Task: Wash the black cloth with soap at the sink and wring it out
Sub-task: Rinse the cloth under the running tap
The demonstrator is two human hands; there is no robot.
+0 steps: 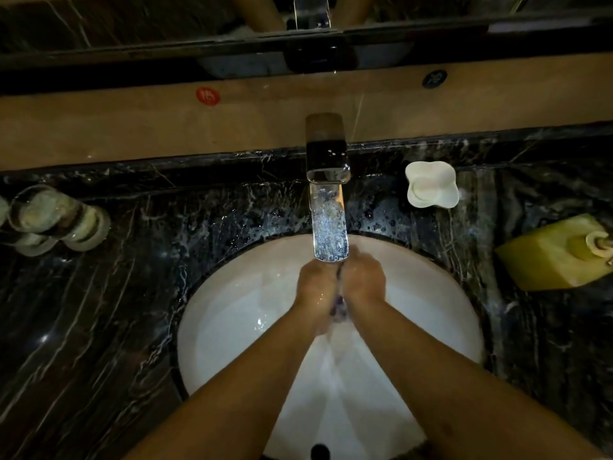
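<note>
White soap dish (431,189) beside faucet (328,180)

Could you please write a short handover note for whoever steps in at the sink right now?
Left hand and right hand: pressed together over the white round basin, gripping the bunched black cloth, of which only a sliver shows.
Clear glass faucet spout is just above the hands; water runs into the basin.
White bar of soap sits in its white dish on the black marble counter.
Done: cloth is wet.
Left: finish washing, wring out.
</note>
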